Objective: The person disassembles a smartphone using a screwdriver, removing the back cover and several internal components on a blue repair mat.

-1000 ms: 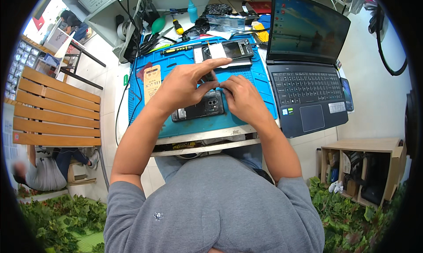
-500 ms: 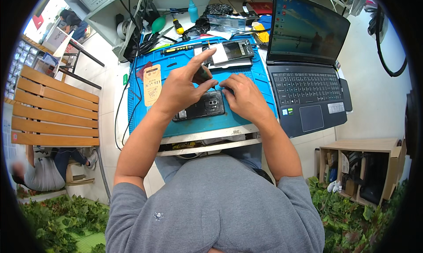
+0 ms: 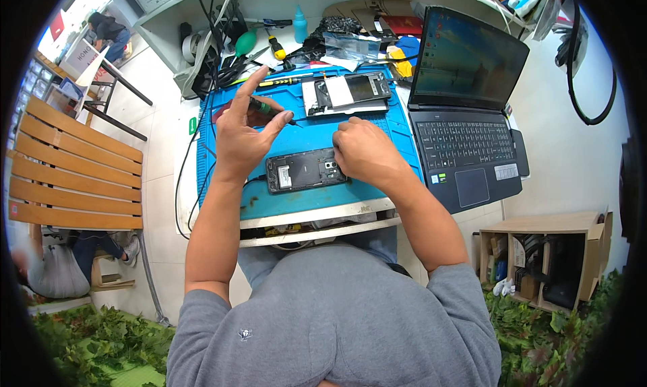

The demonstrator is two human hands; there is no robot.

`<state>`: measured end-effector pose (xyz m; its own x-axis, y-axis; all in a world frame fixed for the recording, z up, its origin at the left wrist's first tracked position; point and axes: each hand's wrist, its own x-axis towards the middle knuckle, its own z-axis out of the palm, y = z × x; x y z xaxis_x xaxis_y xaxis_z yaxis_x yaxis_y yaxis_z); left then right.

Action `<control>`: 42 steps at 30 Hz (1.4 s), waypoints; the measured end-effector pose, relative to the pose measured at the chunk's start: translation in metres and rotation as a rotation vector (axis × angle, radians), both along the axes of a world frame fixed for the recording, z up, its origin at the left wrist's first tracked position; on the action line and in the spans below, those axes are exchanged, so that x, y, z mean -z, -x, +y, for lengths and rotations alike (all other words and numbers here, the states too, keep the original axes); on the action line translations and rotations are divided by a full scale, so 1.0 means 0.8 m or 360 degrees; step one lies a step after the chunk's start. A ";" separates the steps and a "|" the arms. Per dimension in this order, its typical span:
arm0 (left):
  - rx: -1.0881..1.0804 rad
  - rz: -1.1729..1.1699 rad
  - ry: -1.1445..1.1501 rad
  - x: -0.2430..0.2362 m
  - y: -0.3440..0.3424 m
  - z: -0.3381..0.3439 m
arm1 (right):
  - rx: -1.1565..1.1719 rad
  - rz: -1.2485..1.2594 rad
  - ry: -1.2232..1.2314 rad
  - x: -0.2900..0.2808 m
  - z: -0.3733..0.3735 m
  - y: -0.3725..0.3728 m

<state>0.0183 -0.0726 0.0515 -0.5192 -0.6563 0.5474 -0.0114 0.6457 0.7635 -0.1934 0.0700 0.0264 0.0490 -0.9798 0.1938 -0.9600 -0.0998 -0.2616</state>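
Note:
On the blue work mat [image 3: 236,202] lies a black smartphone [image 3: 300,168] with its back cover off, its camera lenses toward the right end. A black cable meets its left end. My left hand [image 3: 246,134] is raised above and left of the phone, gripping a screwdriver [image 3: 261,108] with a dark green and red handle. The screwdriver's thin tip points right, clear of the phone; the index finger is stretched up. My right hand [image 3: 367,151] is at the phone's right end, fingers curled and pressed together. Whatever those fingertips may hold is hidden.
An open laptop [image 3: 465,144] stands close on the right. Behind the phone lie a disassembled phone [image 3: 367,87] and a yellow-black screwdriver [image 3: 276,48]. A blue squeeze bottle [image 3: 300,26] and green air blower [image 3: 245,43] stand farther back. Cables [image 3: 210,104] hang at the left.
My left hand has drawn left, away from the phone, with the screwdriver, uncovering more of the phone. My right hand has come down onto the phone's right end with its fingers curled tighter.

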 end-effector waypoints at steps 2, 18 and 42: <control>-0.0036 0.0050 -0.0051 0.002 -0.008 -0.006 | -0.0020 0.0098 -0.0078 -0.006 -0.008 -0.004; -0.0117 0.0138 -0.0033 -0.005 -0.035 -0.023 | -0.0067 0.0295 -0.0526 -0.014 -0.034 -0.003; -0.0106 0.0123 -0.0037 0.011 -0.030 -0.030 | 0.0149 0.0026 -0.0093 -0.040 -0.160 0.033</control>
